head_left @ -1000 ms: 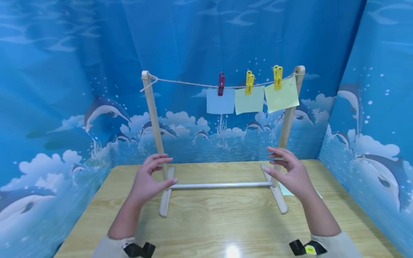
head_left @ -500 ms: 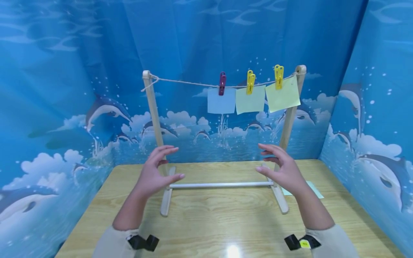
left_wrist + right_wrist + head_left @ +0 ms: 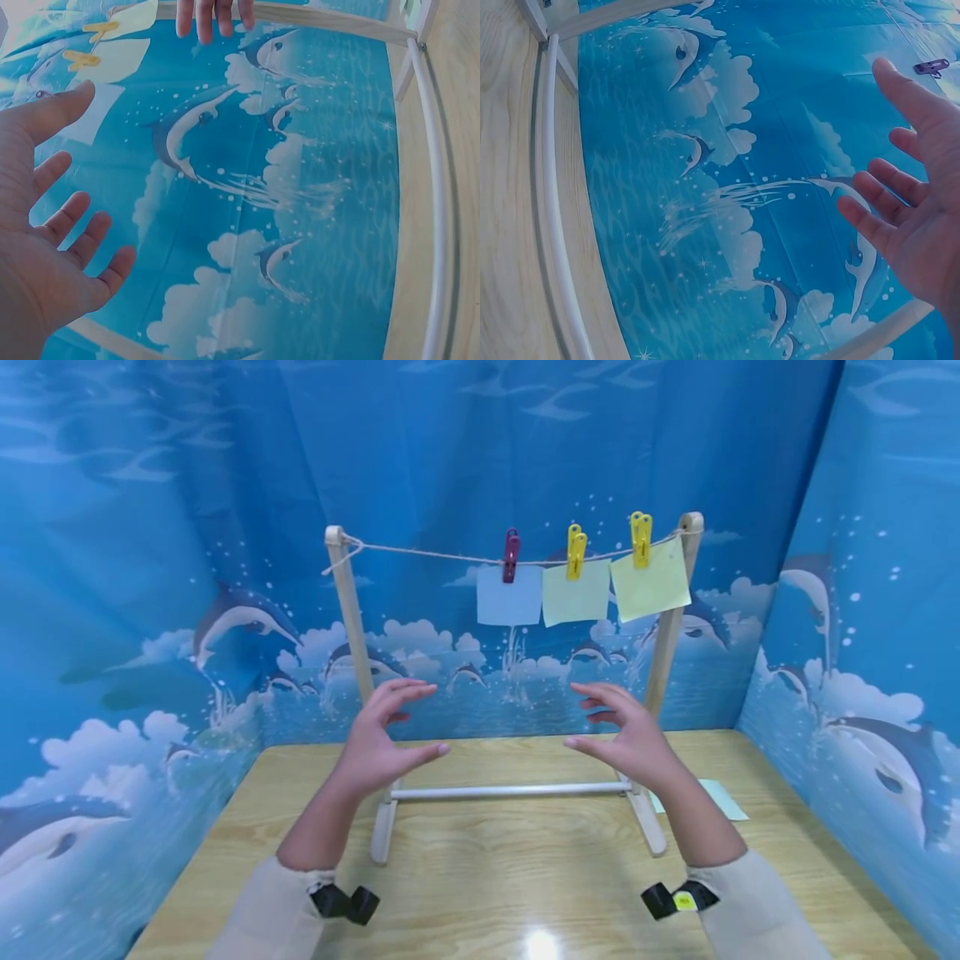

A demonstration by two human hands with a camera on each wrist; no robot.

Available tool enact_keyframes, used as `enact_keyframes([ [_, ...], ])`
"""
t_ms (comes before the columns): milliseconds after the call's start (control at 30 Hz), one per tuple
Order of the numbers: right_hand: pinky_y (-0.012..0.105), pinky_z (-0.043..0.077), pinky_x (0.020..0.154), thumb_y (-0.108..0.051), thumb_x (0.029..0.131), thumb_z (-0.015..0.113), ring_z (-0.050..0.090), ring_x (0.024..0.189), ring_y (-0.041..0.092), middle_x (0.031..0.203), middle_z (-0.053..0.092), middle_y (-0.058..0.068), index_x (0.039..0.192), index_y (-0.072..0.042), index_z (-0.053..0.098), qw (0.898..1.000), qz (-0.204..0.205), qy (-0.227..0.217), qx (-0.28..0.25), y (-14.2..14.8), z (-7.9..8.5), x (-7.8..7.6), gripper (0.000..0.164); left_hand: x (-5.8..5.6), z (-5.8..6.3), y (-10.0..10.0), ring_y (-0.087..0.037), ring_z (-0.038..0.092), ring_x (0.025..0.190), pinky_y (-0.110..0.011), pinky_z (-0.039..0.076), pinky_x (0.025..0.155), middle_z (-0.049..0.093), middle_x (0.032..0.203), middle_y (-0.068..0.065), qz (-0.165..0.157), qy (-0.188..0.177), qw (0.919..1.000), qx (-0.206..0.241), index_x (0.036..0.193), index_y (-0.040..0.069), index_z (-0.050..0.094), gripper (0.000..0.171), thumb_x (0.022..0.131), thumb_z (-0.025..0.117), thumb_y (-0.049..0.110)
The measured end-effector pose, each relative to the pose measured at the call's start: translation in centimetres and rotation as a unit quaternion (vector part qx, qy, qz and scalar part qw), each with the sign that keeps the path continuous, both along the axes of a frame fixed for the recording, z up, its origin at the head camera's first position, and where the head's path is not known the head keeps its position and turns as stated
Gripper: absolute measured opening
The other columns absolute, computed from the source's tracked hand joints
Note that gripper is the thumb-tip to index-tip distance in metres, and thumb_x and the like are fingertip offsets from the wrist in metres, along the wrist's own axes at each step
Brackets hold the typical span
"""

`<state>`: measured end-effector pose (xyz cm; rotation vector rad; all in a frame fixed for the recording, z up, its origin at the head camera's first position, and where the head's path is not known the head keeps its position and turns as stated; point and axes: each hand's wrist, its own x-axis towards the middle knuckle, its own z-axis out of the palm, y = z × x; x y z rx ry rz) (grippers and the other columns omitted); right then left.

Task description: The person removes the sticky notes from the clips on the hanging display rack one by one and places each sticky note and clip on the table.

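My left hand (image 3: 382,739) is raised in front of the rack's left post (image 3: 347,610), fingers spread from the thumb and holding nothing. Facing it, my right hand (image 3: 622,731) hovers before the right post (image 3: 663,652), likewise holding nothing. Above both hands a string (image 3: 427,553) runs between the posts. On it hang a blue paper (image 3: 508,597) under a dark red clothespin (image 3: 511,556), a pale green paper (image 3: 576,597) under a yellow clothespin (image 3: 575,553), and a yellow-green paper (image 3: 651,585) under another yellow clothespin (image 3: 641,539).
The rack stands on a wooden table (image 3: 480,877), its feet joined by a white rod (image 3: 510,791). A light green paper (image 3: 723,800) lies on the table beside the right foot (image 3: 647,827). A dolphin-print curtain (image 3: 225,485) surrounds the back and sides.
Both hands have moved inward toward each other and slightly up, narrowing the gap between them. The rack, clothespins and hanging papers stay as they were.
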<state>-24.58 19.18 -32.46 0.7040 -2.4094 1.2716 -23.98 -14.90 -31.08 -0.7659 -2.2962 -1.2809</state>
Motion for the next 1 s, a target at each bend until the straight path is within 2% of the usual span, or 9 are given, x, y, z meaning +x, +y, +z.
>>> enact_keyframes([
  [67, 0.04, 0.051, 0.095, -0.019, 0.083, 0.08, 0.054, 0.114, 0.023, 0.135, 0.051, 0.007, 0.141, -0.013, 0.051, 1.0, -0.001, -0.001, 0.004, -0.4, 0.3, -0.2, 0.065, -0.1, 0.5, 0.3, -0.021, 0.043, 0.127, -0.046, 0.047, 0.097, 0.048, 0.137, -0.003, -0.006, 0.003, 1.0, 0.0, 0.134, 0.015, 0.059, 0.065, 0.075, 0.086, 0.019],
  [300, 0.045, 0.051, 0.095, -0.021, 0.083, 0.08, 0.054, 0.114, 0.024, 0.135, 0.05, 0.009, 0.141, -0.012, 0.051, 1.0, -0.003, 0.004, 0.013, -1.3, 0.8, -0.9, 0.066, -0.7, 2.2, 1.1, -0.024, 0.045, 0.124, -0.047, 0.048, 0.096, 0.048, 0.138, -0.007, -0.016, 0.003, 0.9999, 0.003, 0.133, 0.012, 0.059, 0.063, 0.077, 0.085, 0.018],
  [467, 0.047, 0.05, 0.096, -0.019, 0.084, 0.079, 0.053, 0.115, 0.024, 0.136, 0.05, 0.008, 0.143, -0.012, 0.049, 1.0, 0.007, 0.002, -0.007, -1.7, 1.2, -1.3, 0.067, -1.3, 3.4, 1.6, -0.024, 0.048, 0.121, -0.049, 0.049, 0.095, 0.05, 0.135, -0.006, -0.022, -0.005, 0.9997, 0.007, 0.132, 0.013, 0.06, 0.059, 0.079, 0.084, 0.025],
  [633, 0.044, 0.05, 0.097, -0.025, 0.085, 0.078, 0.054, 0.116, 0.025, 0.136, 0.05, 0.006, 0.142, -0.015, 0.05, 0.999, -0.003, -0.022, -0.028, -1.9, 1.5, -1.8, 0.065, -1.7, 4.6, 2.0, -0.021, 0.049, 0.118, -0.046, 0.05, 0.095, 0.051, 0.133, -0.003, -0.03, -0.007, 0.9995, -0.002, 0.132, 0.015, 0.06, 0.06, 0.08, 0.082, 0.036],
  [833, 0.042, 0.049, 0.098, -0.031, 0.086, 0.077, 0.054, 0.117, 0.027, 0.135, 0.051, 0.005, 0.141, -0.017, 0.05, 0.997, -0.017, -0.048, -0.05, -2.4, 1.7, -2.4, 0.063, -2.2, 6.2, 2.6, -0.019, 0.05, 0.114, -0.047, 0.051, 0.093, 0.054, 0.128, -0.005, -0.043, 0.01, 0.999, -0.005, 0.132, 0.015, 0.06, 0.059, 0.08, 0.082, 0.033],
  [1000, 0.041, 0.05, 0.097, -0.033, 0.087, 0.075, 0.055, 0.116, 0.023, 0.134, 0.052, 0.004, 0.139, -0.017, 0.052, 0.996, -0.024, -0.056, -0.07, -2.7, 1.9, -3.0, 0.06, -2.5, 7.6, 3.4, -0.018, 0.051, 0.115, -0.045, 0.051, 0.094, 0.055, 0.128, -0.003, -0.033, 0.014, 0.9993, -0.013, 0.13, 0.015, 0.062, 0.057, 0.08, 0.082, 0.033],
])
